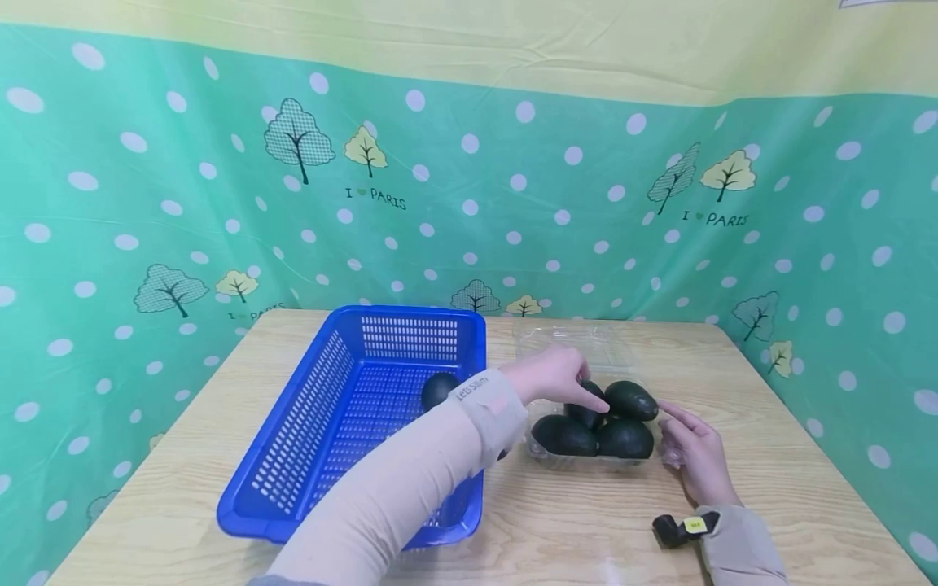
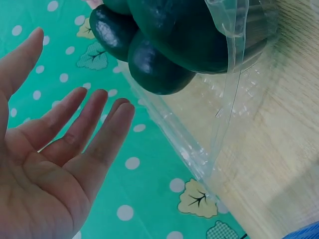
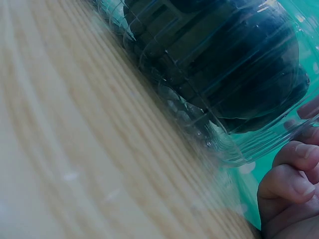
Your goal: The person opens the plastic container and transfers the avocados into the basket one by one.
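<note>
Wooden table [image 1: 769, 456] before a green tree-printed cloth [image 1: 146, 203].

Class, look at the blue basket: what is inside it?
One dark avocado lies inside the blue basket, near its far right side. The left sleeve crosses the basket's right corner, so the floor beneath it cannot be seen.

A pale wood-grain worktop [image 1: 769, 456] carries everything here. On its left half sits a blue perforated basket [image 1: 322, 439], set at a slant with one corner near the front edge. Just to the right of the basket stands a clear plastic clamshell tray [image 1: 586, 346] with its lid folded back toward the rear, its base resting flat on the wood. The worktop's back and side edges meet a green polka-dot cloth [image 1: 146, 212] hung behind it.
</note>
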Demonstrator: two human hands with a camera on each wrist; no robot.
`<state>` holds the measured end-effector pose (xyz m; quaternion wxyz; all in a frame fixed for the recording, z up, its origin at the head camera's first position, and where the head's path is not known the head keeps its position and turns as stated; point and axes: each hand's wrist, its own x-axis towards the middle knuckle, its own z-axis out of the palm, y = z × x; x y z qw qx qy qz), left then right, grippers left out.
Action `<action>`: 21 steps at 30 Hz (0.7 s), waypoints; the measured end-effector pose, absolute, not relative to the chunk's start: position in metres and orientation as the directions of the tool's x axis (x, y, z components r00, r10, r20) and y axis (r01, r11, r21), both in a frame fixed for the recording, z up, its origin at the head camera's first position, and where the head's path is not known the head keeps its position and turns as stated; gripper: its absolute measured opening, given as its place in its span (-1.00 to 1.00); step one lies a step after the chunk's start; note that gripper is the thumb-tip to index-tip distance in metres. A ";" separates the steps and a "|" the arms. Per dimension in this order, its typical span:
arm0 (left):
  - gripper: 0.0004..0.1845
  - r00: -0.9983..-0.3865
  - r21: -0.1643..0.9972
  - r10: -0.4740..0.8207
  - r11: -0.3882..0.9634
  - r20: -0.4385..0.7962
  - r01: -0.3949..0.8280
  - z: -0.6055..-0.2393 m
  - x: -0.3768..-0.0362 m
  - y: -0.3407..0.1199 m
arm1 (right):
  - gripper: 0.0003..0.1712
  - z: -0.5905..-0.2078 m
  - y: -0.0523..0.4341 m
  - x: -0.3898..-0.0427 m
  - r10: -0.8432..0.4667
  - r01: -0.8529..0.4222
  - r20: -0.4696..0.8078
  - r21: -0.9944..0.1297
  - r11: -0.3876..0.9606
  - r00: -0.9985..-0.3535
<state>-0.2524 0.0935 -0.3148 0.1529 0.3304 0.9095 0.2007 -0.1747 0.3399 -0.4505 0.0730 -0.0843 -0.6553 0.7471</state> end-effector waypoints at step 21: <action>-0.42 -0.751 0.421 0.611 0.767 -0.250 0.484 -0.332 -0.246 0.090 | -0.59 -0.450 0.339 -0.174 0.218 -0.002 -0.027 -0.991 -0.131 -0.976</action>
